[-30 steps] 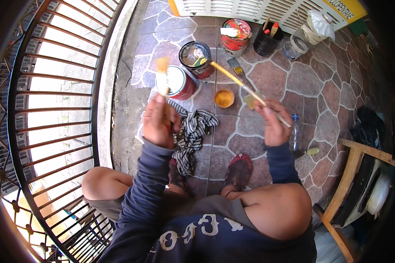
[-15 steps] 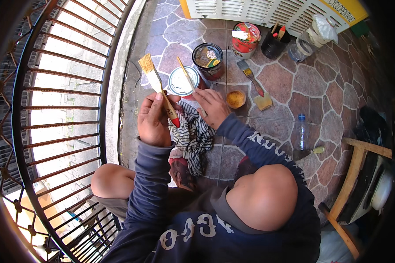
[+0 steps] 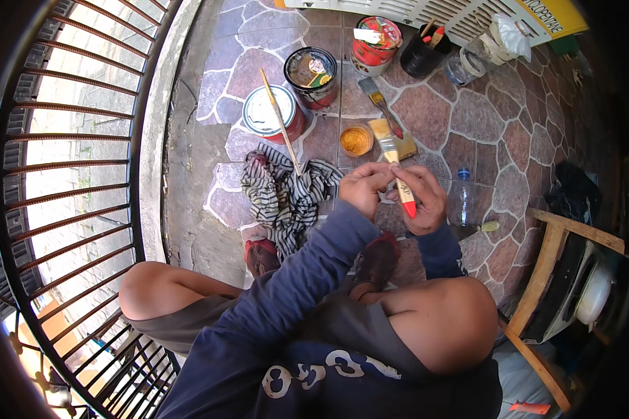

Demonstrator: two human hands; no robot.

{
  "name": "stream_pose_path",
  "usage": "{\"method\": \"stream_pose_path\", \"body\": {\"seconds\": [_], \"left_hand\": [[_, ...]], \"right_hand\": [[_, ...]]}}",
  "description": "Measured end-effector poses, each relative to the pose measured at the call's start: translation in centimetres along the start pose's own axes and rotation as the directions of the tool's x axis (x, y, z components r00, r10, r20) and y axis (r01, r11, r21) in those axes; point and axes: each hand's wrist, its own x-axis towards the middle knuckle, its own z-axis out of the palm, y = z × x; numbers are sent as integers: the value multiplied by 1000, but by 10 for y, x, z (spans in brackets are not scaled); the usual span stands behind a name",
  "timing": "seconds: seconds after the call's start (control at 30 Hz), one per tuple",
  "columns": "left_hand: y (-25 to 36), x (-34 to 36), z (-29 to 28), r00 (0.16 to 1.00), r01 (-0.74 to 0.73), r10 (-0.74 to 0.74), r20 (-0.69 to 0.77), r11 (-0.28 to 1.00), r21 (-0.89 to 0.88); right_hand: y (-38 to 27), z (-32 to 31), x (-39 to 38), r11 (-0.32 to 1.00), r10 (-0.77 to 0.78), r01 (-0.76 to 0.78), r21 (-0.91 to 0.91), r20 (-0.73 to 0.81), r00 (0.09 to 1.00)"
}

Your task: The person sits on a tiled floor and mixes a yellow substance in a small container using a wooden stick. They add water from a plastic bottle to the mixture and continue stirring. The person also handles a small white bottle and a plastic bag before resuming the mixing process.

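Between my two hands stands a flat paintbrush with pale bristles up and a red-tipped wooden handle. My right hand grips its handle. The closed fingers of my left hand meet the brush just below its metal band; their tips are partly hidden. A thin paintbrush leans across a white-lidded can, its lower end on a crumpled striped cloth. Beyond my hands sits a small tub of yellow-orange powder. Another flat paintbrush lies beside a yellowish pad, partly behind the held brush.
Farther back stand a dark-rimmed can, a red can, a black brush holder and a clear container. A plastic bottle is right of my hands. Metal railings line the left; a wooden frame is at right.
My left hand has moved right with the flat paintbrush, which my right hand now grips too. The thin paintbrush has left my right hand and rests on the can and cloth.
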Motion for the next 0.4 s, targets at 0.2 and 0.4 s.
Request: {"method": "stream_pose_path", "body": {"seconds": [0.2, 0.4], "left_hand": [[-55, 22, -26, 875, -163, 443, -196, 651, 741], [-76, 84, -81, 685, -337, 728, -7, 326, 883]], "right_hand": [[28, -34, -24, 957, 285, -222, 189, -446, 848], [57, -50, -34, 861, 493, -371, 348, -389, 778]]}}
